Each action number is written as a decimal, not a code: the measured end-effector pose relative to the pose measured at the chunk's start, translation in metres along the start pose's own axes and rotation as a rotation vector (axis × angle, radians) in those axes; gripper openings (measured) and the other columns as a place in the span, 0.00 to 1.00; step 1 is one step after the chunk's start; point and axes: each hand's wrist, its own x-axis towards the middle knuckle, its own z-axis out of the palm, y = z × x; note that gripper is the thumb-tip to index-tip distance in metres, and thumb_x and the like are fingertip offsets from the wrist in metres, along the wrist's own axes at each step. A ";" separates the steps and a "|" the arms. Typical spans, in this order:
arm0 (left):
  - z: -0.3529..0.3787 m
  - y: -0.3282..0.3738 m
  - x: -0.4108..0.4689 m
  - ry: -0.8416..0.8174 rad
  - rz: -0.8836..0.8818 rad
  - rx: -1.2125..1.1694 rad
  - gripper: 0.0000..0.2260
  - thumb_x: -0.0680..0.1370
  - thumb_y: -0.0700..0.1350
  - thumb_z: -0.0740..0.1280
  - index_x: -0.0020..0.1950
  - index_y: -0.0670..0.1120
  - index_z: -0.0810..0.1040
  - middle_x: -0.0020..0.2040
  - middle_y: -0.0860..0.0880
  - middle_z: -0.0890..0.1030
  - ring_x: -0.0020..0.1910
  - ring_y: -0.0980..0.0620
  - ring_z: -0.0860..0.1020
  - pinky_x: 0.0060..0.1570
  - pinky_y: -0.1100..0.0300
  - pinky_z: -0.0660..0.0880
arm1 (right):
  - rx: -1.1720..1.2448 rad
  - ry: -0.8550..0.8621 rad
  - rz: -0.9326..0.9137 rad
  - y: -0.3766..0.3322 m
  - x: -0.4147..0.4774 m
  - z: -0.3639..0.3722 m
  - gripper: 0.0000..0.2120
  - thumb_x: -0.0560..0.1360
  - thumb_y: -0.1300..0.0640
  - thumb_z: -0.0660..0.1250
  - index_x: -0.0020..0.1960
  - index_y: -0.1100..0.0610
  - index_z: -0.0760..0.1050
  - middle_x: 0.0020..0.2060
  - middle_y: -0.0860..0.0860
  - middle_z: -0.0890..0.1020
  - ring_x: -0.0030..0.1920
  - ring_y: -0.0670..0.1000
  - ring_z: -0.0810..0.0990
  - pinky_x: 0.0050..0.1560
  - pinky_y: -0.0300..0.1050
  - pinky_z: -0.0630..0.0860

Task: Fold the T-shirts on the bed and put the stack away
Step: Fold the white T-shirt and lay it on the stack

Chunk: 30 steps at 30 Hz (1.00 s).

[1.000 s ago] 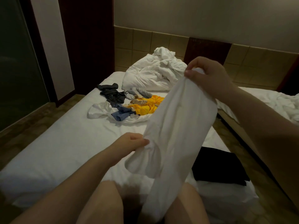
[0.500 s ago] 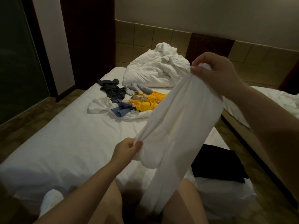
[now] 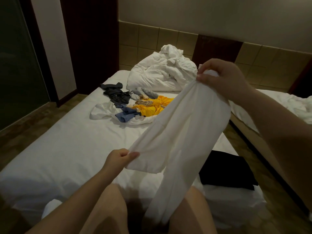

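Observation:
A white T-shirt (image 3: 182, 137) hangs in the air over the near end of the bed (image 3: 64, 149), its lower part draped down between my knees. My right hand (image 3: 221, 78) grips its top end, high on the right. My left hand (image 3: 119, 157) pinches a lower corner, down and to the left. A black folded garment (image 3: 226, 169) lies on the bed at the right, partly behind the shirt. Farther up the bed lies a loose pile of clothes (image 3: 135, 105): dark grey, white, blue and yellow pieces.
A crumpled white duvet (image 3: 160, 73) is heaped at the head of the bed against the tiled wall. A second bed (image 3: 287, 105) stands to the right across a narrow floor gap. Bare floor and a dark glass panel lie to the left.
My left hand has moved down and leftward with its corner, stretching the white T-shirt out wider. My right hand has stayed high, holding the top.

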 end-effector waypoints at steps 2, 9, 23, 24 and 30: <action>-0.011 -0.002 0.003 -0.001 -0.020 0.014 0.15 0.74 0.48 0.69 0.32 0.41 0.79 0.28 0.51 0.76 0.33 0.50 0.73 0.37 0.59 0.69 | 0.014 -0.045 0.015 -0.001 -0.001 -0.002 0.06 0.73 0.53 0.69 0.49 0.47 0.75 0.46 0.40 0.74 0.45 0.37 0.72 0.45 0.33 0.65; -0.053 0.018 0.002 -0.108 -0.015 0.153 0.11 0.76 0.48 0.68 0.55 0.50 0.71 0.44 0.47 0.81 0.46 0.47 0.79 0.46 0.54 0.75 | 0.100 -0.145 -0.010 -0.017 -0.007 -0.002 0.06 0.73 0.55 0.70 0.50 0.48 0.76 0.45 0.36 0.74 0.49 0.38 0.71 0.47 0.30 0.64; 0.002 0.082 -0.019 -0.341 0.008 -0.301 0.21 0.58 0.50 0.75 0.47 0.43 0.81 0.41 0.46 0.85 0.39 0.48 0.83 0.36 0.59 0.79 | 0.039 -0.447 0.013 -0.024 -0.021 -0.008 0.14 0.70 0.52 0.73 0.52 0.41 0.75 0.51 0.41 0.75 0.52 0.41 0.73 0.51 0.38 0.68; -0.005 0.083 -0.018 -0.335 0.002 -0.260 0.22 0.56 0.52 0.75 0.46 0.43 0.82 0.41 0.45 0.85 0.38 0.47 0.83 0.36 0.58 0.80 | 0.059 -0.547 0.070 -0.021 -0.023 -0.011 0.17 0.70 0.53 0.73 0.55 0.41 0.74 0.51 0.37 0.73 0.50 0.40 0.72 0.47 0.33 0.68; -0.044 0.111 -0.012 -0.108 0.170 0.156 0.04 0.73 0.45 0.71 0.38 0.50 0.84 0.33 0.53 0.82 0.35 0.56 0.77 0.35 0.68 0.71 | -0.074 -0.944 0.351 -0.005 -0.030 -0.021 0.20 0.71 0.58 0.72 0.61 0.47 0.73 0.52 0.42 0.78 0.49 0.44 0.79 0.34 0.29 0.75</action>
